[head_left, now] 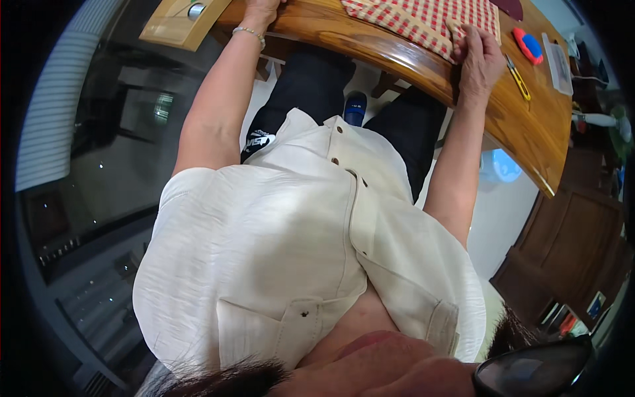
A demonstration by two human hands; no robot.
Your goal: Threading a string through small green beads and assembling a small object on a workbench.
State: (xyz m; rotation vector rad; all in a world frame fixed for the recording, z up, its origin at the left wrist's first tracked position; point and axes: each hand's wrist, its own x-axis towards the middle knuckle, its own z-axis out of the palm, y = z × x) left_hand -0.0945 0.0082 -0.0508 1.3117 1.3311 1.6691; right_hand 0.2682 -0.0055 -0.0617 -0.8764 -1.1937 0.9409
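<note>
A red-and-cream checked cloth [403,18] lies on the glossy wooden table [331,34] at the top of the view. At the cloth's right part, my right hand [481,63] has its fingers closed on the edge of the fabric. My left hand [263,6] is over the table's near edge at the upper left, a beaded bracelet on its wrist. The top of the picture cuts off most of its fingers, so what they do is hidden. A yellow utility knife [518,78] lies on the table just right of my right hand.
Right of the knife are a red-and-blue rounded object [528,45] and a clear plastic container [557,64]. A wooden tray [170,30] with a silver cylinder [196,10] is at the upper left. A light-blue bucket [501,165] stands below the table's right side.
</note>
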